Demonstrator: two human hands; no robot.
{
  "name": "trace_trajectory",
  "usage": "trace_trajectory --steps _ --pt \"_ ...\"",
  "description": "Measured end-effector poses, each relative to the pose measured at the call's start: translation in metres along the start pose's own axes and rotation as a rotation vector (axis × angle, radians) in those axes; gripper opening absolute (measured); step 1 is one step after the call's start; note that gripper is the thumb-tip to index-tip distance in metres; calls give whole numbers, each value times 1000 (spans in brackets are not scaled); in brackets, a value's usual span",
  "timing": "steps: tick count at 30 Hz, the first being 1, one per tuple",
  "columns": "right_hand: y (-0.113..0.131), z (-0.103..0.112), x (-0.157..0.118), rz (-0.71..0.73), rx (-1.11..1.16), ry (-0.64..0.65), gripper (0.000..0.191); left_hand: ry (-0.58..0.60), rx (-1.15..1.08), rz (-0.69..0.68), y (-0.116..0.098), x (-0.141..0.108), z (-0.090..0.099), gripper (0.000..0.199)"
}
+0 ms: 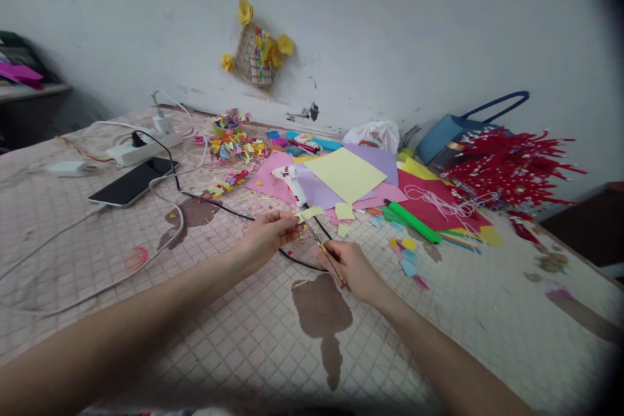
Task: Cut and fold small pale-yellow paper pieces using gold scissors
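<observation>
Between the fingers of my left hand (270, 238) is a small strip of pale yellow paper (312, 212). My right hand (351, 266) is closed around the gold handles of a pair of scissors (322, 248). The scissor blades point up and left and meet the paper strip close to my left fingertips; whether they are cutting I cannot tell. Just beyond the hands lies a white glue gun (291, 183), its black cord passing behind both hands. A larger pale yellow sheet (347, 174) rests on purple and pink sheets.
To the left are a phone (134, 182), a white power strip (143, 148) and looping cables. Paper scraps and a pile of small paper pieces (238, 148) sit toward the wall. At right are a green marker (414, 222), white string (451, 205), red fuzzy stems (507, 166) and a blue bag (443, 136).
</observation>
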State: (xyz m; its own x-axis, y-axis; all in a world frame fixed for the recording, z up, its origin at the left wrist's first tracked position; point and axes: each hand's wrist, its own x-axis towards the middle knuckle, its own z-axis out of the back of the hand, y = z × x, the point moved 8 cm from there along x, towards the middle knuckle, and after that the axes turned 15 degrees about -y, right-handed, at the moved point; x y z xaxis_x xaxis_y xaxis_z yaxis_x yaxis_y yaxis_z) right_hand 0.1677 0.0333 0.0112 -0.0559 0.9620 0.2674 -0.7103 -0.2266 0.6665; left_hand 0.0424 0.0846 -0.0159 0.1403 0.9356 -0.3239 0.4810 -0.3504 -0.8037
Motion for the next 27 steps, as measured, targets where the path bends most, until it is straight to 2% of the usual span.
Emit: trace_trajectory --steps 7,11,17,22,25,27 --pt "1 1 0 -7 3 1 41 -6 10 4 0 0 0 9" --pt "-4 -3 -2 -57 93 32 39 -11 14 2 0 0 1 9" --pt "-18 -15 -4 -249 354 101 40 33 27 -9 0 0 -1 9" --pt "-14 -14 -4 -403 630 106 41 85 104 -38 4 -1 -4 14" --pt "-10 -14 -3 -437 753 100 36 142 227 -154 0 -6 -10 14" --pt "-8 -16 -3 -450 840 111 32 186 351 -322 -10 -15 -16 11"
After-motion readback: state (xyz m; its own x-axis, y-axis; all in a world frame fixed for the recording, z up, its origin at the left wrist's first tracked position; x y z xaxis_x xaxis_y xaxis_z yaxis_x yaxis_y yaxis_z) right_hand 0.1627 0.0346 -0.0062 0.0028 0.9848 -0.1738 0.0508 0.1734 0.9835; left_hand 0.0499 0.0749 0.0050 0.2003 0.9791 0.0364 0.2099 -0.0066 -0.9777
